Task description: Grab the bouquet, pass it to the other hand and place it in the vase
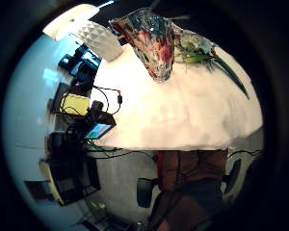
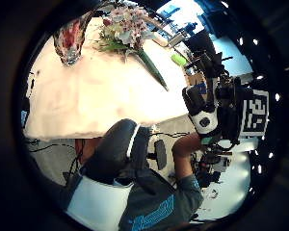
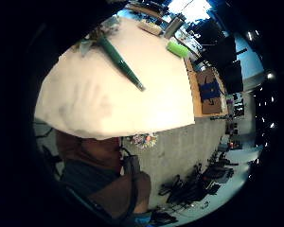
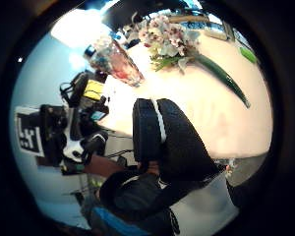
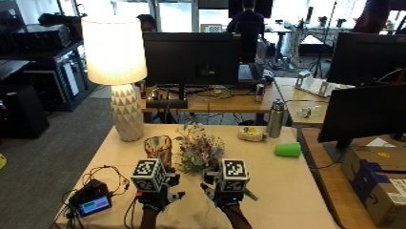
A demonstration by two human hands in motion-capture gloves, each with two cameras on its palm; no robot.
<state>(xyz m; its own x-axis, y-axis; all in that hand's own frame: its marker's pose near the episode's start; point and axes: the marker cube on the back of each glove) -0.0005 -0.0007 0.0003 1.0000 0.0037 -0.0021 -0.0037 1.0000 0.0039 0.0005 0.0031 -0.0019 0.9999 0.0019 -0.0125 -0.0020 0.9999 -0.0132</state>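
We see the bouquet (image 5: 198, 153) lying on the cream-covered table (image 5: 292, 191), its blooms just beside the patterned glass vase (image 5: 158, 149), its green wrapped stem (image 4: 221, 74) stretched away across the cloth. Both gloved hands hover above the near part of the table, palms down, apart from the flowers: the left hand (image 5: 154, 191) before the vase, the right hand (image 5: 227, 190) beside it, fingers spread and holding nothing. A lit lamp (image 5: 120, 76) stands behind the vase.

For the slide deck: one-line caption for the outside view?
Both gloved hands, left hand and right hand, hover near the bouquet lying beside the empty vase.
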